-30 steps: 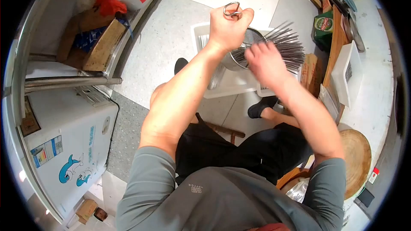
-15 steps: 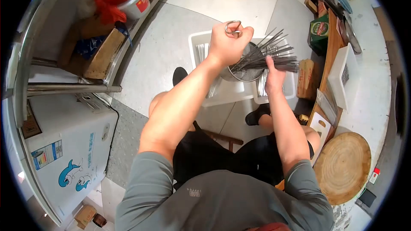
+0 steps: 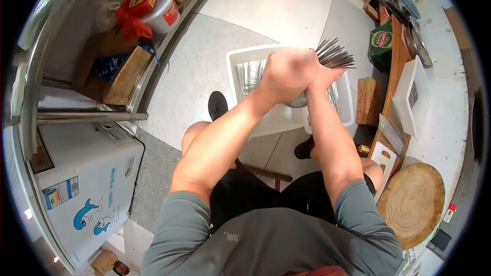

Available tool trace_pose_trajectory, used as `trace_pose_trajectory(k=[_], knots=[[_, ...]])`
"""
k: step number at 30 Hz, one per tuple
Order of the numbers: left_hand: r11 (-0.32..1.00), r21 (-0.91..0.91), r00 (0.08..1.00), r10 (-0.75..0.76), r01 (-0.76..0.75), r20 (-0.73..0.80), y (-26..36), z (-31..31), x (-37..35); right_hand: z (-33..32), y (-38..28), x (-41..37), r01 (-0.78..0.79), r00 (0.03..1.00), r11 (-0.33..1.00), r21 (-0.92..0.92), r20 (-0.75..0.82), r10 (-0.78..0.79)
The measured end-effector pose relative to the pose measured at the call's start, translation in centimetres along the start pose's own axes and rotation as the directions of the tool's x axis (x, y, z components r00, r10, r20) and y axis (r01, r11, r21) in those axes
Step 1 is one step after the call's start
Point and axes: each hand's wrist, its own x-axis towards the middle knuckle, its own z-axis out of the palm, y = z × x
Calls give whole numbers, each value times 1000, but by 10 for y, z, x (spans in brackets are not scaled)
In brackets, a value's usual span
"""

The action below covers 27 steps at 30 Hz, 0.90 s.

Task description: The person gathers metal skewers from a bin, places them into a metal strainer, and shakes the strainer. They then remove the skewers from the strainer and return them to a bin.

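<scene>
A bundle of thin metal skewers (image 3: 336,55) fans out to the upper right from my right hand (image 3: 323,77), which is closed round it. My left hand (image 3: 289,74) is a fist held close against the right one, partly smeared. What sits inside the fist is hidden. Below both hands, a bit of a round mesh strainer (image 3: 296,104) shows, mostly covered by my hands and forearms. It is over white plastic trays (image 3: 272,125) on the floor. More skewers (image 3: 249,75) lie in the left part, and others (image 3: 333,99) are on the right.
At left stand a metal shelf with a cardboard box (image 3: 120,79) and a white bucket (image 3: 162,13), above a white freezer (image 3: 92,189). On the right are a brown carton (image 3: 366,101), a white bin (image 3: 409,97) and a round wooden chopping board (image 3: 413,204). A wooden stool (image 3: 263,173) is under me.
My left hand has moved down and right to meet my right hand; the metal loop at its top no longer shows. The skewers have swung from nearly level to pointing up and right.
</scene>
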Motion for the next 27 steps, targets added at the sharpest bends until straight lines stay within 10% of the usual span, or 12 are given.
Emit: trace_pose_trajectory(k=[10,13,16,27], knots=[[987,-83,991,-136,136,6,7,-1,-5,10,17,16,-132,976,880,456,213,36],[740,365,818,560,-565,130,8,-11,12,5,9,15,-270,933,873,406,336,132],[981,-114,986,-161,154,-53,13,-10,2,5,-3,8,-236,941,839,490,332,70],[968,-179,911,-228,175,-343,10,-45,28,-25,-24,0,28,893,875,484,381,-239]])
